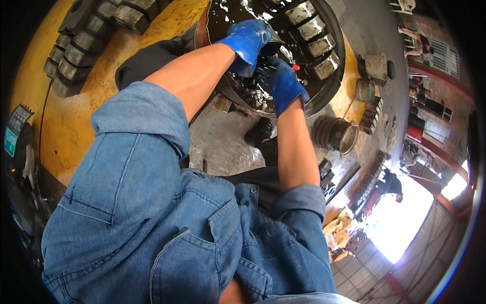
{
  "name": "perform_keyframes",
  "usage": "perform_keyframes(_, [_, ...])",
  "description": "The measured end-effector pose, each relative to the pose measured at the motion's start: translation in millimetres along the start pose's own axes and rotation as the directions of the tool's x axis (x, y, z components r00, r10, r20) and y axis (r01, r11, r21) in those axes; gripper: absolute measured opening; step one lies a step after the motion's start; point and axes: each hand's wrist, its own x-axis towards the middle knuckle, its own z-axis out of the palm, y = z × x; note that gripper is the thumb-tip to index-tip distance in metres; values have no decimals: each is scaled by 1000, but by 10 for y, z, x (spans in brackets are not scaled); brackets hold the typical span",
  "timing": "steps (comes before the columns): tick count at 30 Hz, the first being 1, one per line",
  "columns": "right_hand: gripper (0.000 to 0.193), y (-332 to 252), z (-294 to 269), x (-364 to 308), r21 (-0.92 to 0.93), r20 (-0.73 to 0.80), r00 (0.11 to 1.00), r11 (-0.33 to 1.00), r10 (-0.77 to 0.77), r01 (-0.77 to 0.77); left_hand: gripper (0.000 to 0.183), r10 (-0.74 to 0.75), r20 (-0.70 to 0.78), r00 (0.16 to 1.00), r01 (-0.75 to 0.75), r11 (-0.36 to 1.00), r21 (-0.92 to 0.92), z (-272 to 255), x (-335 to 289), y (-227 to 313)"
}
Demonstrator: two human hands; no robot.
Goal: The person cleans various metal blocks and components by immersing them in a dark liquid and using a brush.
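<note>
Both my hands wear blue rubber gloves and reach into a round, dark metal tub (338, 76) with shiny black liquid in it. My left hand (251, 38) is over the middle of the tub, its fingers curled round something dark that the glove mostly hides. Nearer to me and to its right, my right hand (284, 81) points down into the wet, dark area, its fingers closed and partly lost in shadow. A small red piece (295, 67) sticks out beside the right glove; what it belongs to is hidden. Several grey metal blocks (320, 46) line the tub's right inner side.
More stacked metal blocks (76, 61) sit on a worn yellow surface (66, 129) at the left. Right of the tub stand a ribbed metal cylinder (334, 135) and other round parts. A dark shoe (260, 133) is on the grey floor. Another person (389, 185) is far right, near a bright doorway.
</note>
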Motion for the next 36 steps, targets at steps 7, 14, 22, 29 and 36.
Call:
perform_keyframes(7, [29, -99, 66, -40, -795, -109, 856, 562, -505, 230, 82, -149, 118, 982, 169, 969, -181, -7, 103, 18])
perform_keyframes(14, [28, -327, 445, -496, -897, 433, 658, -364, -616, 249, 90, 10, 6, 1000, -10, 1000, -25, -30, -44, -50])
perform_keyframes(22, [33, -7, 16, 106, -732, -178, 849, 643, -497, 223, 49, 70, -82, 994, -74, 996, -45, 38, 19, -9])
perform_keyframes(29, [33, -327, 2, 233, -46, 32, 998, 997, -60, 62, 81, 96, -14, 995, -95, 994, 53, -158, -78, 44])
perform_keyframes(36, [39, 107, -32, 447, -860, 227, 852, 314, -473, 403, 79, -3, 14, 1000, 4, 999, -44, 11, 46, -10])
